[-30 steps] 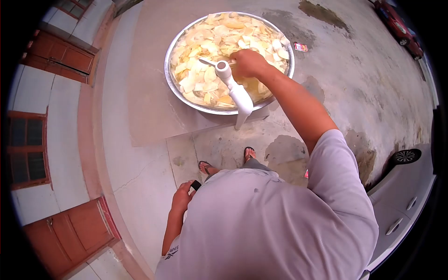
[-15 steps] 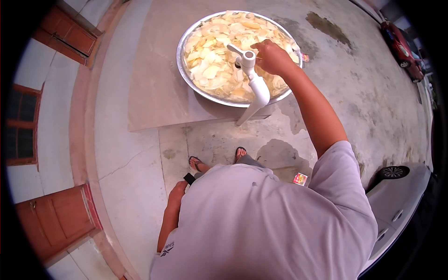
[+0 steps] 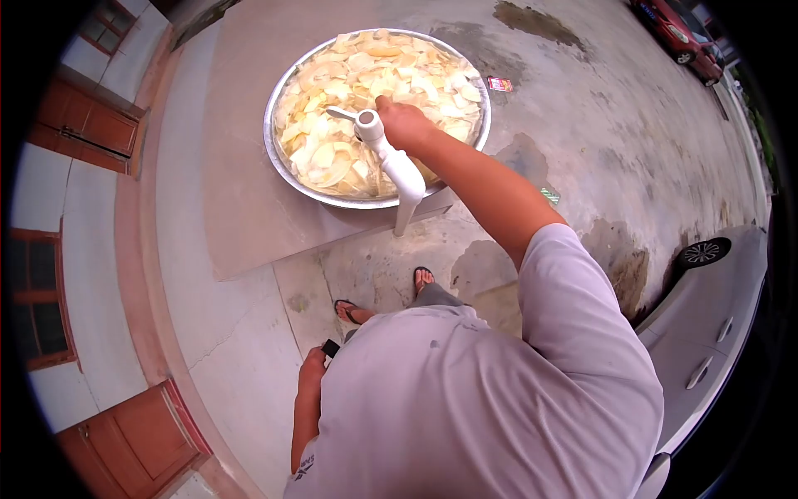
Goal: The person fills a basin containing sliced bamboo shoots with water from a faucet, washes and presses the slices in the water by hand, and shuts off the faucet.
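My right hand (image 3: 402, 125) is over a wide metal basin (image 3: 271, 133) of thin pale slices (image 3: 332, 162), close behind a white plastic tap (image 3: 397, 170). One finger shows at the hand's far side. The other fingertips are hidden by the back of the hand and the tap, so whether they grip anything cannot be seen. The slices look like sliced potato, lying in water. Low beside my waist, my left hand (image 3: 313, 363) is closed around a small black object (image 3: 331, 348), mostly covered by hand and shirt.
The basin rests on a grey slab (image 3: 241, 224) with the tap's pipe at its near edge. Small printed packets, one a red packet (image 3: 499, 84), lie on the concrete. A silver car (image 3: 706, 333) stands at right, a red car (image 3: 686, 37) farther off. Brown doors (image 3: 125, 441) line the left wall.
The view has shifted, so the basin sits further left and slightly lower. My right hand has moved nearer the tap, its pointing finger less stretched out. My left hand still holds the black object.
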`<state>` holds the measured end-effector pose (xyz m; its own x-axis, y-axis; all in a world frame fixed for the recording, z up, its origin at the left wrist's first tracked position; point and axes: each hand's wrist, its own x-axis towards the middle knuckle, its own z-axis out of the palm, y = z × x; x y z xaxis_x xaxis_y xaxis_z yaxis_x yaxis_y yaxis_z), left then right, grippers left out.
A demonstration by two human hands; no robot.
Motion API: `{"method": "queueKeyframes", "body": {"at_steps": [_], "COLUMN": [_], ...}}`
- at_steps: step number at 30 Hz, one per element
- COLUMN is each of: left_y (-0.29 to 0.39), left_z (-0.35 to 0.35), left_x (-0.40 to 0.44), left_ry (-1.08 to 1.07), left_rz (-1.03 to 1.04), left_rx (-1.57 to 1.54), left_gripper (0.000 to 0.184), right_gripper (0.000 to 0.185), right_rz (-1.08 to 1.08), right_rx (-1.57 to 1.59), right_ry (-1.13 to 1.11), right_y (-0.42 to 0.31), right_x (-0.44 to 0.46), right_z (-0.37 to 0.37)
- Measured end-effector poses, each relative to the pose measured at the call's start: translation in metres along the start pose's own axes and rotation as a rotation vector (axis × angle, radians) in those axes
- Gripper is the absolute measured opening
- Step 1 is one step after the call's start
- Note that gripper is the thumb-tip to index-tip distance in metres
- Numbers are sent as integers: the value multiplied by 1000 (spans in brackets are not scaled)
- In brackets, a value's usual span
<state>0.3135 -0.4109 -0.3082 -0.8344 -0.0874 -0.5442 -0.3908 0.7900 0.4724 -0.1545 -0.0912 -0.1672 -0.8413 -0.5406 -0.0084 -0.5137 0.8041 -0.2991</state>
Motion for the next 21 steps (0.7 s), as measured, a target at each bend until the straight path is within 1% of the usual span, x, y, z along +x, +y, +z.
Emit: {"method": "queueKeyframes", "body": {"at_steps": [1, 4, 7, 8, 11, 13, 14, 17, 18, 21], "left_y": [1, 3, 2, 2, 2, 2, 3, 3, 3, 1], "left_z": [0, 0, -1, -1, -1, -1, -1, 0, 1, 2], "left_x": [0, -4, -3, -2, -4, -5, -6, -8, -9, -11], "left_ry": [27, 63, 39, 32, 20, 16, 14, 8, 4, -4], "left_rz": [16, 37, 10, 1, -26, -35, -40, -55, -57, -69], "left_rx": [-38, -110, -106, -106, -107, -107, -111, -114, -115, -111], "left_gripper": [31, 30, 30, 30, 30, 30, 30, 30, 30, 30], "right_gripper": [54, 54, 53, 58, 69, 80, 91, 102, 112, 117], "right_rz": [-13, 163, 329, 405, 198, 206, 217, 275, 271, 283], "right_rx": [-9, 340, 428, 546, -22, -64, -85, -69, -17, 140], "right_ry": [29, 50, 128, -51, 319, 274, 305, 294, 264, 265], "right_y": [4, 11, 12, 1, 45, 73, 94, 106, 107, 99], "right_x": [6, 29, 29, 10, 2, 0, 6, -6, -9, -7], "right_z": [2, -10, -29, -61, -45, -41, -27, -20, -18, -7]}}
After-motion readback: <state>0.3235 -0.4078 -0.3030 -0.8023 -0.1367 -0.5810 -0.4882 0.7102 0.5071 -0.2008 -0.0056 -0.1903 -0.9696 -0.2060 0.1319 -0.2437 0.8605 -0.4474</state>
